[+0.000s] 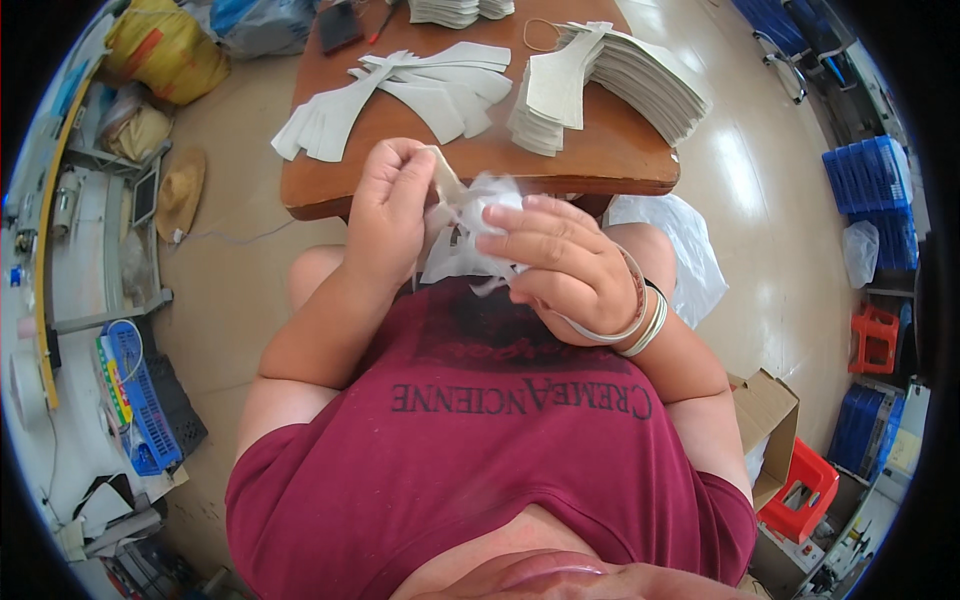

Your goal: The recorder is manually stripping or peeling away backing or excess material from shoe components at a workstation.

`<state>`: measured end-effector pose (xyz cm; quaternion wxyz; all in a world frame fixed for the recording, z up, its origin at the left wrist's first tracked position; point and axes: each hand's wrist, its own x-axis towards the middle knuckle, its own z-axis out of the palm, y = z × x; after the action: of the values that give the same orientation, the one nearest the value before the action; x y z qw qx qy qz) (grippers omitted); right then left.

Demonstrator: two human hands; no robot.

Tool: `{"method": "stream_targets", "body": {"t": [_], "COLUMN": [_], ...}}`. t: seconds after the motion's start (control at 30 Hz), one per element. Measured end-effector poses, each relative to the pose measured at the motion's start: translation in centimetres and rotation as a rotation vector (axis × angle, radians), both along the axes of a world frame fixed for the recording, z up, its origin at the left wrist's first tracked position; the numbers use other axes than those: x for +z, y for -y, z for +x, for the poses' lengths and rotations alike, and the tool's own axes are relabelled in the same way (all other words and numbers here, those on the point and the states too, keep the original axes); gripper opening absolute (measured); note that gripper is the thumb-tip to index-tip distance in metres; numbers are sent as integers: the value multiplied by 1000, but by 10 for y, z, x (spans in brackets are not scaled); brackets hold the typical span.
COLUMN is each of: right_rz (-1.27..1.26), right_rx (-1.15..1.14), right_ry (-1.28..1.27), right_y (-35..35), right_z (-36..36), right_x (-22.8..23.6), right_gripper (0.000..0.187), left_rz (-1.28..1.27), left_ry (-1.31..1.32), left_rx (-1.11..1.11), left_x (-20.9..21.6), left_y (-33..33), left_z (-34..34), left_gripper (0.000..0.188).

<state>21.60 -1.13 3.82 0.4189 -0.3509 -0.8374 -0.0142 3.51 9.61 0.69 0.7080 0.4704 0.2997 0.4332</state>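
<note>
In front of my chest, just off the table's near edge, both hands are raised. My left hand (pixel 392 205) pinches a cream-coloured strip (pixel 446 178) between thumb and fingers. My right hand (pixel 568 262) is curled against a crumpled bunch of thin white translucent film (pixel 492 192), and some of its loose ends hang below the fingers. Film and strip meet between the hands; whether they are joined I cannot tell. Beyond my left hand lies a fanned heap of curved white cut pieces (pixel 425 92). A thick stack of similar curved pieces (pixel 645 85) stands to its right.
The brown wooden table (pixel 600 178) has another white stack (pixel 450 10) and a dark flat object (pixel 340 28) at its far side. White plastic (pixel 690 250) lies beside my right knee. A straw hat (pixel 181 192), a cardboard box (pixel 765 415) and a red stool (pixel 808 490) are around me.
</note>
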Motion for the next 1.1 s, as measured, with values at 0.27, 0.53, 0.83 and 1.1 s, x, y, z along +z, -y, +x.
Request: {"method": "stream_targets", "body": {"t": [0.27, 0.53, 0.83, 1.1], "right_rz": [-345, -630, -627, -863], "right_rx": [275, -199, -216, 377], "right_ry": [-144, 156, -447, -1254], "right_y": [5, 46, 43, -12], "right_z": [14, 86, 83, 43], "right_x": [-5, -56, -62, -82], "right_gripper": [18, 13, 35, 40], "left_rz": [-113, 50, 159, -87], "left_ry": [100, 422, -159, 9], "left_rx": [432, 260, 25, -371], "left_x": [2, 25, 99, 99], "left_y": [-60, -108, -47, -22], "left_z": [-21, -104, -41, 28], "left_gripper": [18, 15, 23, 22]}}
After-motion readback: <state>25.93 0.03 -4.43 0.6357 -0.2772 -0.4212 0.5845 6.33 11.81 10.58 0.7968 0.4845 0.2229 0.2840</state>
